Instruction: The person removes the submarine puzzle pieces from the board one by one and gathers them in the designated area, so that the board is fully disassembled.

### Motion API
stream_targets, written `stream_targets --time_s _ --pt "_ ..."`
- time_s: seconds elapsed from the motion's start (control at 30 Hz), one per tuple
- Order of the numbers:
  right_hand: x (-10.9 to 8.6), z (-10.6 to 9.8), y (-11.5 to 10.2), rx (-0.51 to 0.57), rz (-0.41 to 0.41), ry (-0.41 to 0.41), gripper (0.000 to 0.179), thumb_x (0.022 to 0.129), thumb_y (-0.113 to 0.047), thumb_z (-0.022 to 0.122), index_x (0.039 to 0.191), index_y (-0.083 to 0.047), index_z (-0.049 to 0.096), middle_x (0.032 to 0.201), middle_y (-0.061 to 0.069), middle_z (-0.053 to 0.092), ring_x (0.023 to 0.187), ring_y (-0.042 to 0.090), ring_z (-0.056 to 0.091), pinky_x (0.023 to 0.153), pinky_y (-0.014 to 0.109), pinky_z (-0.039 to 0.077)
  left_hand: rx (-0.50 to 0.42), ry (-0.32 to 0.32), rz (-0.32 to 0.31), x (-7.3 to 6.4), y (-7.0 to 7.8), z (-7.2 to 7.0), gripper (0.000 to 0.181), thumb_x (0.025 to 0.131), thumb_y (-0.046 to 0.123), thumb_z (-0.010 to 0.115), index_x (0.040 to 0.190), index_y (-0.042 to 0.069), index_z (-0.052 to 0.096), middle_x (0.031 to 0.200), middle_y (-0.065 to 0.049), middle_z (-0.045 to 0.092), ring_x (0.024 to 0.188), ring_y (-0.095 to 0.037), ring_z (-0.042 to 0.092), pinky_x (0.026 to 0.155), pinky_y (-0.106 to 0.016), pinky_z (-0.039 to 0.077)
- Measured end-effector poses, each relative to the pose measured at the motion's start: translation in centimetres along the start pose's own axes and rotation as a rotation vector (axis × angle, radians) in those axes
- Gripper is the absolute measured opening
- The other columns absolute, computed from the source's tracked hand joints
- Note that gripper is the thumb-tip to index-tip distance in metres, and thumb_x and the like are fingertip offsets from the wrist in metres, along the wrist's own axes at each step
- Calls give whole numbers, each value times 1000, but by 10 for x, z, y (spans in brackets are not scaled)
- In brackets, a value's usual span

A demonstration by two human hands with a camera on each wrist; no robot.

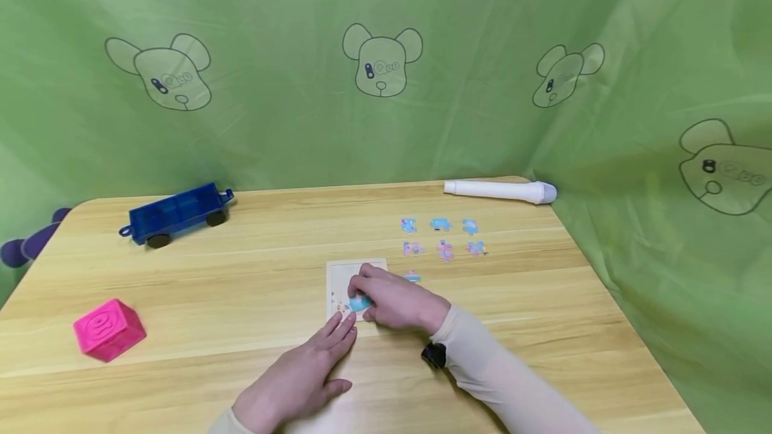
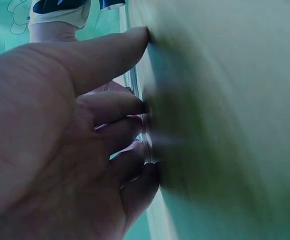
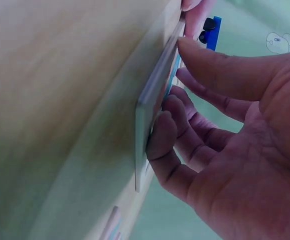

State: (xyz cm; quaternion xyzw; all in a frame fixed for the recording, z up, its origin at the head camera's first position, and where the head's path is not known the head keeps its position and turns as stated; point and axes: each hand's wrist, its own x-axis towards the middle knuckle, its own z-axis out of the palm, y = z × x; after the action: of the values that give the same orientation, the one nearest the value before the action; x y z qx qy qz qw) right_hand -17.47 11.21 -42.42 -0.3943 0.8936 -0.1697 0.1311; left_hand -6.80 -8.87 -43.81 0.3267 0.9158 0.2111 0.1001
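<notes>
A small pale puzzle tray [image 1: 330, 280] lies flat on the wooden table, with a blue puzzle piece [image 1: 360, 303] inside it. Over the tray, my right hand [image 1: 392, 297] has its fingers curled down, thumb and fingertips at either side of the blue piece. The right wrist view shows those fingertips right at the tray's face and edge [image 3: 139, 145]. My left hand [image 1: 304, 370] lies palm down, its extended fingertips resting at the tray's near left corner. In the left wrist view its thumb [image 2: 120, 52] stands apart from the fingers.
Several loose puzzle pieces [image 1: 445, 251] lie in rows to the right of the tray. A white microphone [image 1: 491, 190] is at the back right edge. On the left are a blue toy wagon [image 1: 177, 213] and a pink block [image 1: 108, 330]. Green curtains [image 1: 289, 119] surround the table.
</notes>
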Motion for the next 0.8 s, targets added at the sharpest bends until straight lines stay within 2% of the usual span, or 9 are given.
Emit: stream_targets --time_s 0.17,0.3,0.63,0.8 --pt "0 0 -2 -42 -25 6 31 83 -4 76 108 -12 59 98 -2 49 87 13 50 80 26 48 51 14 25 -2 1 0 68 94 32 67 146 -3 41 158 -13 27 145 -32 23 112 -47 31" --pt "-1 -1 -5 -51 -32 2 31 83 -4 75 108 -12 58 99 -3 48 90 14 50 82 26 48 81 24 11 -5 0 1 70 93 34 67 146 -4 42 158 -14 28 144 -32 25 109 -51 34" --pt "3 -4 -6 -29 13 -16 33 82 -2 76 106 -13 56 102 -3 51 93 17 47 84 29 46 31 15 -9 -6 -3 0 71 93 34 68 146 -4 41 159 -12 27 145 -31 23 111 -51 29" --pt "4 -4 -7 -22 33 -24 35 82 -3 76 113 -11 60 100 -3 52 96 16 48 86 30 46 9 20 -7 -7 -4 -1 71 92 32 69 146 -4 41 159 -13 27 144 -32 23 111 -52 30"
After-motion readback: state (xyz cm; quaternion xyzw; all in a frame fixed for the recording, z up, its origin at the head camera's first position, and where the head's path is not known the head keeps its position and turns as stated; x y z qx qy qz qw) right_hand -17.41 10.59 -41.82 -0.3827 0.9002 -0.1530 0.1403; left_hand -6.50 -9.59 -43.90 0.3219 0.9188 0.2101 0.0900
